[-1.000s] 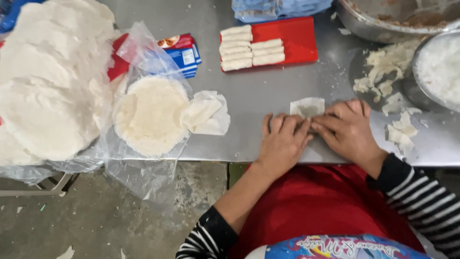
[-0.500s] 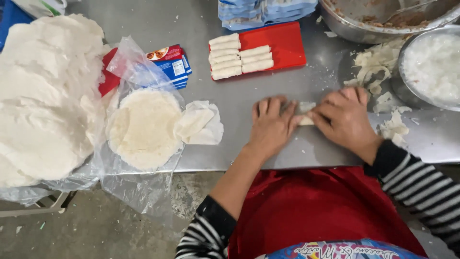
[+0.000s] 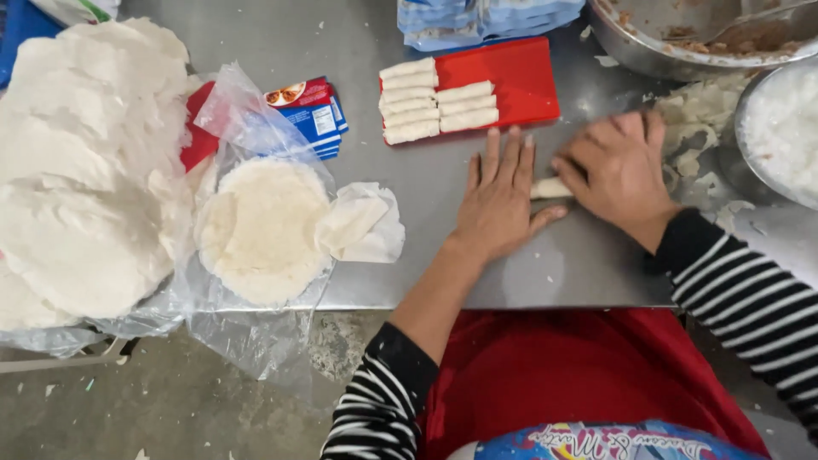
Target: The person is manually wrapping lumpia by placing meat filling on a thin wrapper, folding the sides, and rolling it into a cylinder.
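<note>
My left hand [image 3: 498, 200] lies flat, fingers stretched out, on a small white roll of wrapper [image 3: 550, 188] on the steel table [image 3: 426, 204]. My right hand [image 3: 618, 166] presses on the roll's other end, fingers curled over it; only a short piece shows between the hands. Just beyond them a red tray [image 3: 520, 77] holds several finished white rolls [image 3: 426, 102] in rows. A round stack of thin white wrappers [image 3: 260, 230] lies on clear plastic to the left, beside a loose folded wrapper [image 3: 358, 226].
A big heap of white wrappers [image 3: 85, 170] fills the far left. Metal bowls sit at the right: one with brown filling [image 3: 707, 34], one with white contents [image 3: 784, 128]. Wrapper scraps [image 3: 694, 128] lie beside them. Blue-and-red packets [image 3: 311, 115] and blue bags [image 3: 477, 17] lie at the back.
Both hands have slid away from me across the table, rolling the folded wrapper into a tight roll. My left fingers have flattened out.
</note>
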